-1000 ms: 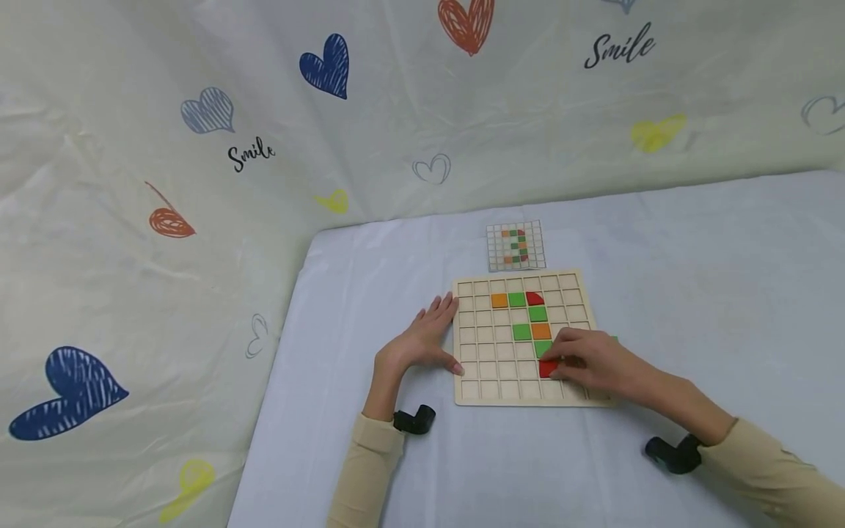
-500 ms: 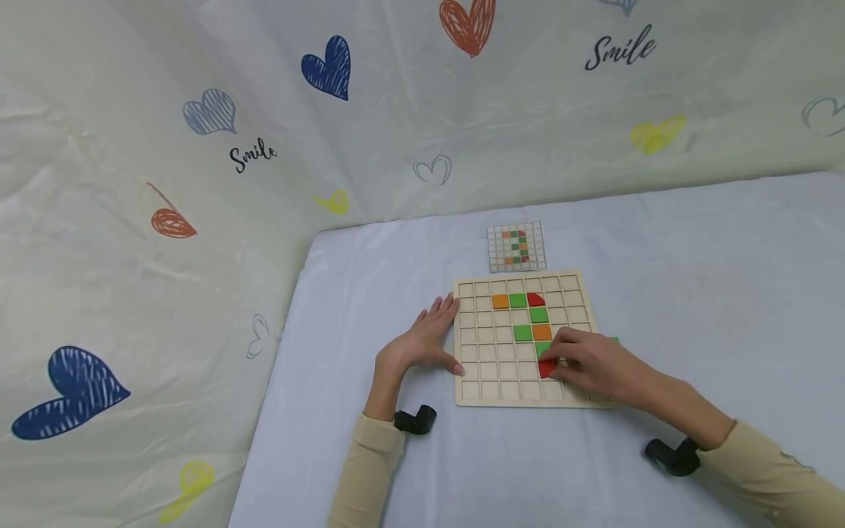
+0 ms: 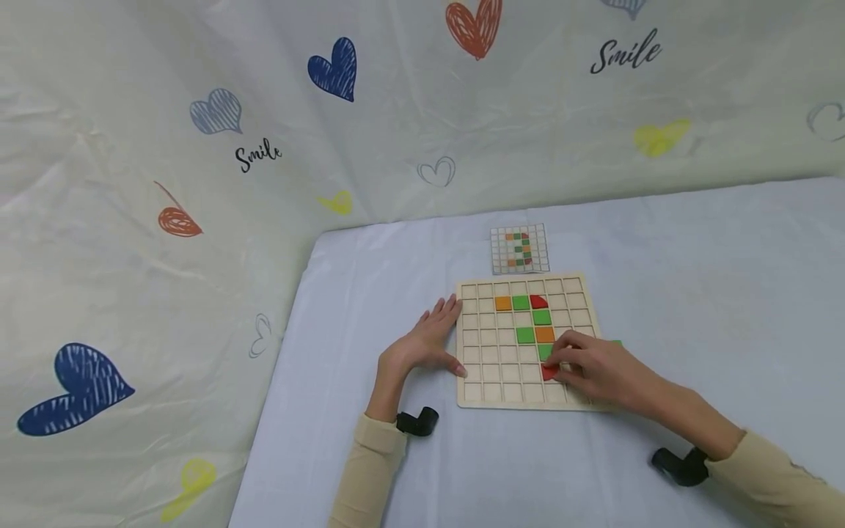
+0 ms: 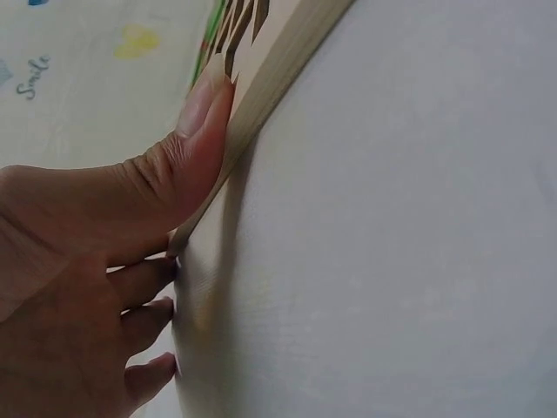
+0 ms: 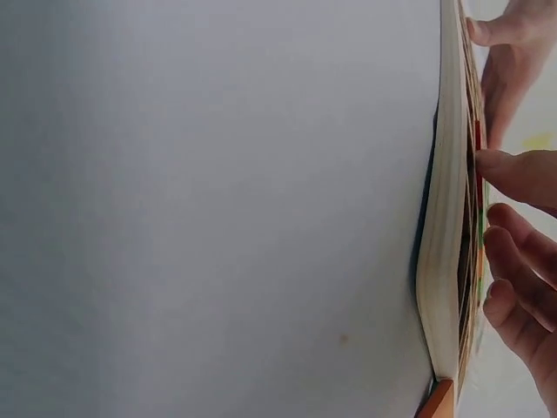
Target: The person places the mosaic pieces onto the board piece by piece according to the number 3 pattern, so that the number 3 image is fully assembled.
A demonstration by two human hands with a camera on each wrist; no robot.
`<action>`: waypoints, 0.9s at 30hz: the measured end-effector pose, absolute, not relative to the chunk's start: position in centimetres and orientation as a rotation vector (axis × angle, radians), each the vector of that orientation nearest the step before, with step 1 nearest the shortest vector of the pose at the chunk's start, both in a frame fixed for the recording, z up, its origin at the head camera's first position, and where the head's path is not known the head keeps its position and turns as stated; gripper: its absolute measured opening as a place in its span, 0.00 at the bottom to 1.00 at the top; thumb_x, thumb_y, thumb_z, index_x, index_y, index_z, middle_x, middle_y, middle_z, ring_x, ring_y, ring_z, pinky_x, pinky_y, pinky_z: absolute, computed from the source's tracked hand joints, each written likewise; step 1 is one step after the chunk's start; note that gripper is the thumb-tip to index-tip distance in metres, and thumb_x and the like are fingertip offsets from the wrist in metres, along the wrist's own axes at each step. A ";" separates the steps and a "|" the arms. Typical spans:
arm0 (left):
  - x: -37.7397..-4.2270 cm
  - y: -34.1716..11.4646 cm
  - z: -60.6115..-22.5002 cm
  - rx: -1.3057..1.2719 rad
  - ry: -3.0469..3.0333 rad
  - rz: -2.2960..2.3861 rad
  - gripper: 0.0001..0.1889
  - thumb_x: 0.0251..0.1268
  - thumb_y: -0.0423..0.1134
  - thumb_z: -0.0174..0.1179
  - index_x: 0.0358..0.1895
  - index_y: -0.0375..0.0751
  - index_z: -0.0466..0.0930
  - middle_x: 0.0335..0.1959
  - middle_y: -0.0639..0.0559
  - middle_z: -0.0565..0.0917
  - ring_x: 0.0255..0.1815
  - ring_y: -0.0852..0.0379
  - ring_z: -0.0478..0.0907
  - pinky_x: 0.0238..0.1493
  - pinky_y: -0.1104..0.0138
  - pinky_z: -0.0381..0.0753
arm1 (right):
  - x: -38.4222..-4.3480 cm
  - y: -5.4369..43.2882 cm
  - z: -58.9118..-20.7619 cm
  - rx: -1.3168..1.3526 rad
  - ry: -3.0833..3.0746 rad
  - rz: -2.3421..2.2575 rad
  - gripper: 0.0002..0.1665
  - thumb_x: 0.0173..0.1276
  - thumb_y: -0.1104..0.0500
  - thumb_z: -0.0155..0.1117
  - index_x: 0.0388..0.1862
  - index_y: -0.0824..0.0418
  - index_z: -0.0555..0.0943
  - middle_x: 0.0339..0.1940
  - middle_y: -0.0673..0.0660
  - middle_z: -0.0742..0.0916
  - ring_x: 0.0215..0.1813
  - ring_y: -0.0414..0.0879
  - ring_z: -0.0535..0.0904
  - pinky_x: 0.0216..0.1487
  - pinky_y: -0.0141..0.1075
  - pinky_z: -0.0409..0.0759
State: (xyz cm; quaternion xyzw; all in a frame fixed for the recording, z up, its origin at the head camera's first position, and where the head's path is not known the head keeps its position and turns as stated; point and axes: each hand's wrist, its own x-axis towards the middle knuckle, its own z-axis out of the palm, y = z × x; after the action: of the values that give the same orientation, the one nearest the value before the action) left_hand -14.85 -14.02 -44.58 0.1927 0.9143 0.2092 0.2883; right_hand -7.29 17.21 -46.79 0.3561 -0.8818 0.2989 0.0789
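A wooden grid board lies on the table with orange, green and red tiles set in some of its cells. My left hand rests along the board's left edge, fingers spread; in the left wrist view its thumb lies on the rim. Over the lower right part of the board, my right hand holds a red tile by thumb and fingertips, in the cell below a green tile. The hand partly covers this red tile. Another red tile, with one rounded corner, sits in an upper row.
A small pattern card with a coloured grid lies behind the board. Part of a green piece shows past the board's right edge. In the right wrist view, an orange piece is beside the board's edge. White cloth covers the table.
The right fingers have shifted slightly on the red tile, and its visible part looks a little different. The left hand stays in place. The whole head view has drifted slightly.
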 end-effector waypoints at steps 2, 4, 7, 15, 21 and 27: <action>-14.8 -14.0 -44.6 0.517 2.440 0.557 0.68 0.49 0.47 0.82 0.85 0.45 0.37 0.87 0.54 0.36 0.87 0.55 0.30 0.86 0.57 0.34 | -7.1 17.5 -46.7 1.047 -2.637 0.887 0.17 0.47 0.67 0.84 0.36 0.54 0.91 0.38 0.45 0.84 0.32 0.32 0.75 0.29 0.23 0.77; -14.8 -13.9 -44.6 0.521 2.443 0.552 0.68 0.49 0.47 0.82 0.85 0.45 0.37 0.87 0.53 0.36 0.87 0.55 0.30 0.86 0.57 0.35 | -7.0 17.9 -46.6 1.031 -2.627 0.885 0.18 0.47 0.68 0.84 0.37 0.54 0.91 0.38 0.44 0.84 0.32 0.33 0.77 0.30 0.23 0.78; -14.8 -13.9 -44.6 0.524 2.448 0.550 0.68 0.49 0.47 0.82 0.85 0.45 0.37 0.87 0.53 0.36 0.87 0.55 0.30 0.86 0.57 0.35 | -6.9 18.7 -46.4 1.012 -2.603 0.884 0.20 0.46 0.71 0.83 0.37 0.52 0.90 0.38 0.43 0.84 0.34 0.34 0.79 0.32 0.21 0.76; -14.8 -14.0 -44.7 0.525 2.452 0.552 0.68 0.49 0.47 0.82 0.85 0.45 0.37 0.87 0.53 0.36 0.87 0.54 0.30 0.86 0.57 0.35 | -6.9 20.6 -46.0 0.911 -2.641 0.813 0.21 0.46 0.71 0.83 0.39 0.54 0.89 0.41 0.46 0.85 0.36 0.37 0.78 0.37 0.17 0.76; -14.8 -14.1 -44.6 0.532 2.452 0.567 0.68 0.49 0.47 0.82 0.85 0.44 0.38 0.87 0.52 0.37 0.87 0.53 0.31 0.86 0.55 0.36 | -6.8 22.1 -45.8 0.852 -2.654 0.710 0.24 0.43 0.72 0.83 0.40 0.56 0.89 0.43 0.49 0.85 0.41 0.43 0.79 0.43 0.15 0.74; -14.8 -14.2 -44.6 0.549 2.454 0.564 0.68 0.48 0.48 0.82 0.85 0.42 0.38 0.87 0.51 0.38 0.87 0.52 0.32 0.86 0.55 0.37 | -6.5 23.5 -46.4 0.809 -2.677 0.655 0.23 0.42 0.68 0.85 0.40 0.57 0.90 0.41 0.48 0.85 0.39 0.42 0.79 0.38 0.22 0.78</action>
State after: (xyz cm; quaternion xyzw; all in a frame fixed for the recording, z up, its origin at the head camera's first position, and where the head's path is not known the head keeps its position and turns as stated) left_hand -14.77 -14.17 -44.55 0.2045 0.9146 0.2103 0.2784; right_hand -6.50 23.51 -46.41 0.2791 -0.9236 0.2258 0.1342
